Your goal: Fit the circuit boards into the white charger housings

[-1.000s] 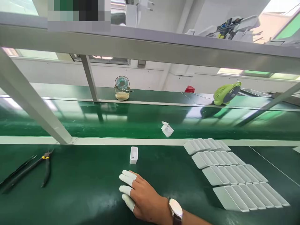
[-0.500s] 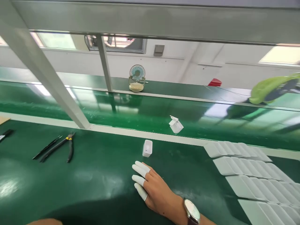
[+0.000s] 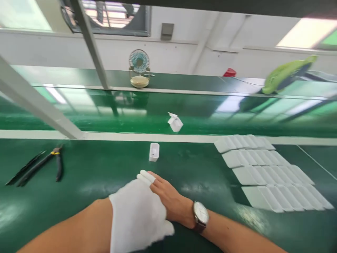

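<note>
My left hand (image 3: 140, 214), in a white glove, lies across my right hand and hides part of its fingers. Its thumb sticks out to the right, while its own fingers are curled out of sight, so their grip does not show. My right hand (image 3: 168, 195) wears white finger cots and a wristwatch. Two of its fingers show, stretched toward the left, with nothing seen in them. Just beyond the hands, a small white open-topped plastic box (image 3: 154, 152) stands on the green bench top (image 3: 105, 168).
Black-handled pliers (image 3: 43, 163) and dark tweezers (image 3: 25, 168) lie at left. Rows of white plastic pieces (image 3: 271, 175) fill the right side. On the green belt behind the white rail (image 3: 184, 137) sits another white piece (image 3: 175, 122). A small fan (image 3: 139, 66) stands farther back.
My gloved left hand has come in from the lower left and now overlaps my right hand. The view has tilted down and shifted to the right.
</note>
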{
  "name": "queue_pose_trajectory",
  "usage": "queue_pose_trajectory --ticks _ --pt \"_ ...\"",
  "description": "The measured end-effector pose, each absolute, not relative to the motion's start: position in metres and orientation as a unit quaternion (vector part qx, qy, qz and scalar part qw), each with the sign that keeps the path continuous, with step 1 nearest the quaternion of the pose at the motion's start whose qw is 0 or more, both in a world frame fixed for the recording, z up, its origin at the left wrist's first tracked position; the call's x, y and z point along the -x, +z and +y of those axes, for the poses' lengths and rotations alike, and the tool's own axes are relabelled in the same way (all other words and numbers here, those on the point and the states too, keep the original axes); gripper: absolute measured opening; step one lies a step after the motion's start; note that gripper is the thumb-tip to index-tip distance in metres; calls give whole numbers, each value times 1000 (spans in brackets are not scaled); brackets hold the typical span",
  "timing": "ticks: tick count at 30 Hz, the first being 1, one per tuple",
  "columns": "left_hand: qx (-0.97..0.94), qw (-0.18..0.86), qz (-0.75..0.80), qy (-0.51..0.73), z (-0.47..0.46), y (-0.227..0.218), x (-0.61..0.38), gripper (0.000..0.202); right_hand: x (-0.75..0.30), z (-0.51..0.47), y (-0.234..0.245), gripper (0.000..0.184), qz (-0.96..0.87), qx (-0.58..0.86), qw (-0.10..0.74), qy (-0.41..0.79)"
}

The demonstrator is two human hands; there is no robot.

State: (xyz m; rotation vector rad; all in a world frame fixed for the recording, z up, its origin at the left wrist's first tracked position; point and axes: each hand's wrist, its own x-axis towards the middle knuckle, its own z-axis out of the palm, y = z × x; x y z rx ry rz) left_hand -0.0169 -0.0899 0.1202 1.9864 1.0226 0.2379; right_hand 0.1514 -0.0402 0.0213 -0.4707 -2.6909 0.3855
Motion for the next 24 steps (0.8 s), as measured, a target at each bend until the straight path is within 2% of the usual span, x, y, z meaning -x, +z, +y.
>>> queue_pose_trajectory --ticks 2,5,7,11,13,18,24 --pt "-838 402 369 33 -63 116 18 38 -150 -42 16 20 -963 172 175 108" --pt "-891 301 336 -53 -44 105 23 39 -148 -42 12 22 -970 173 154 79" --pt "-891 298 337 -59 -40 95 29 38 -147 -40 12 24 -972 170 149 65" --pt "-784 524 332 -28 -29 74 41 38 -149 -36 13 19 -975 151 154 47" --pt "-736 598 316 -28 -21 65 46 39 -149 -34 11 18 -976 139 165 40" --pt "-696 657 286 -49 4 55 55 40 -149 -34 7 23 -964 147 221 7" --pt "-621 739 249 -75 25 53 63 59 -151 -34 10 17 -963 133 235 -6"
